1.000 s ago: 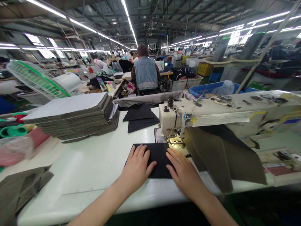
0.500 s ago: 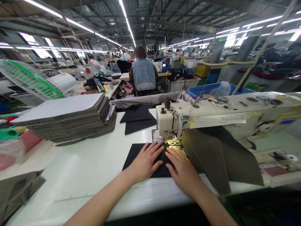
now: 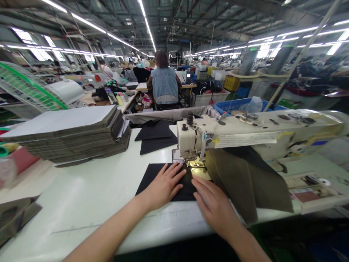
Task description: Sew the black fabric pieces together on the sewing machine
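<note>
A dark fabric piece [image 3: 149, 178] lies flat on the white table, its far right part close to the needle area of the sewing machine [image 3: 191, 140]. Spread over the fabric is my left hand [image 3: 165, 185], palm down with the fingers apart. My right hand [image 3: 214, 202] rests at the fabric's right edge, fingers stretched toward the lit metal plate [image 3: 200, 171]. Neither hand grips anything. Under the machine's arm and right of my right hand, a larger olive-brown fabric piece [image 3: 241, 182] hangs over the table's front edge.
A tall stack of olive fabric pieces [image 3: 79, 145] stands at the left, topped by a white sheet. Dark folded pieces [image 3: 156, 136] lie behind the work. A small parts tray [image 3: 311, 194] is at the right. Ahead, a person in a denim vest [image 3: 165, 87] sits facing away.
My right hand has drawn slightly away from the needle area, toward the fabric's right edge. My left hand stays flat on the fabric. The view has shifted a little.
</note>
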A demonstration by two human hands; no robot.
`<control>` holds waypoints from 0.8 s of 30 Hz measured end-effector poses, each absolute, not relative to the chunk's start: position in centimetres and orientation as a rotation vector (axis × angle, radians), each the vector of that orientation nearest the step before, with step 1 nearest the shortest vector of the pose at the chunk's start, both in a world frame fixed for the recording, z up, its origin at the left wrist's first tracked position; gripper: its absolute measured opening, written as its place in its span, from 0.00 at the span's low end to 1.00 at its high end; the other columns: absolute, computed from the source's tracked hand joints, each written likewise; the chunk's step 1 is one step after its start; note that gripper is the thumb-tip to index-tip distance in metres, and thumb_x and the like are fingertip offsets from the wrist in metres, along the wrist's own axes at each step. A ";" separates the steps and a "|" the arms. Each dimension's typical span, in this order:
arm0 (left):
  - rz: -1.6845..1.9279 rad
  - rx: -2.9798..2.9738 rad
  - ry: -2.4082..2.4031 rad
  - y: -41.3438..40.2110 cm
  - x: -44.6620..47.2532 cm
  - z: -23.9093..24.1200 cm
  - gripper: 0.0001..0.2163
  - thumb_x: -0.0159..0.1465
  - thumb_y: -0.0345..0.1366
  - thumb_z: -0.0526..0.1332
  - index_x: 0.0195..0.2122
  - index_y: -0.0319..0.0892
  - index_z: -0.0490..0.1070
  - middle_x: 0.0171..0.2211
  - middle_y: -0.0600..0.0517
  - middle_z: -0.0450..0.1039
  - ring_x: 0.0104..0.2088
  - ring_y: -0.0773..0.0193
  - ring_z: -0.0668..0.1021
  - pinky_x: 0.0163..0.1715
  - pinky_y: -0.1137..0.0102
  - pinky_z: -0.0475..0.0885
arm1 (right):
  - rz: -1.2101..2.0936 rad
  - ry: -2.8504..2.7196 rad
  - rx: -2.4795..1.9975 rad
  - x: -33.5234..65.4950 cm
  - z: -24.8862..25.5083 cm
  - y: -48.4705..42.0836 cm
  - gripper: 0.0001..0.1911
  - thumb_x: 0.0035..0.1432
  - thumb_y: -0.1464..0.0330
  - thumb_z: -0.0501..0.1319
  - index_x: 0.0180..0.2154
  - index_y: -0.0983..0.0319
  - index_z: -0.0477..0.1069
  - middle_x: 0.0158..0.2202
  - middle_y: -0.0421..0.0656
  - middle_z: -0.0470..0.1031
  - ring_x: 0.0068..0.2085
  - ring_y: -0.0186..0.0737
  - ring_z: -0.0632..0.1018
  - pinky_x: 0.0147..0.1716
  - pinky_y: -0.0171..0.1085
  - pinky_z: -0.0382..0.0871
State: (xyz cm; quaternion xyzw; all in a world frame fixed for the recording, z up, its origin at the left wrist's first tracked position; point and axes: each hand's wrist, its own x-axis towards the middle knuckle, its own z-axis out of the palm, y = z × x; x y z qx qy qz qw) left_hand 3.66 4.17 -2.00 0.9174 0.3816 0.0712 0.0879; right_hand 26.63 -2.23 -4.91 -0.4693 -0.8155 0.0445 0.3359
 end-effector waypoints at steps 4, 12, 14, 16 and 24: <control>0.117 2.761 0.872 1.2 4.5 -1.1 0.24 0.68 0.28 0.54 0.65 0.48 0.65 0.67 0.48 0.62 0.68 0.53 0.63 0.67 0.51 0.57 | -0.218 -1.948 -1.224 32.0 -4.1 -5.9 0.24 0.59 0.75 0.57 0.57 0.58 0.68 0.49 0.47 0.79 0.50 0.48 0.79 0.52 0.49 0.71; 0.185 2.745 0.852 -0.9 4.7 -0.5 0.20 0.73 0.35 0.53 0.65 0.45 0.65 0.65 0.46 0.65 0.67 0.52 0.65 0.67 0.53 0.59 | -0.407 -2.230 -1.174 39.5 -6.6 -7.9 0.19 0.62 0.70 0.58 0.55 0.59 0.70 0.56 0.49 0.76 0.57 0.48 0.76 0.61 0.51 0.64; 0.219 2.747 0.860 -0.5 4.6 -0.6 0.19 0.73 0.36 0.53 0.64 0.45 0.66 0.64 0.45 0.67 0.66 0.52 0.67 0.67 0.54 0.60 | -0.372 -2.200 -1.136 39.6 -6.8 -7.7 0.17 0.63 0.71 0.58 0.53 0.58 0.71 0.54 0.47 0.77 0.56 0.46 0.77 0.58 0.48 0.68; 0.265 2.748 0.852 0.1 4.5 -0.8 0.18 0.73 0.36 0.54 0.63 0.46 0.67 0.62 0.45 0.69 0.64 0.52 0.69 0.66 0.53 0.61 | -0.354 -2.163 -1.121 39.4 -6.4 -7.5 0.17 0.63 0.72 0.58 0.53 0.60 0.72 0.55 0.48 0.77 0.55 0.46 0.77 0.56 0.46 0.69; 0.318 2.783 0.819 2.5 4.0 -1.2 0.17 0.72 0.35 0.54 0.62 0.43 0.68 0.61 0.42 0.69 0.63 0.51 0.71 0.65 0.51 0.63 | -0.436 -1.846 -1.261 37.6 -3.7 -7.8 0.17 0.63 0.73 0.61 0.52 0.57 0.75 0.42 0.45 0.76 0.40 0.44 0.77 0.44 0.44 0.68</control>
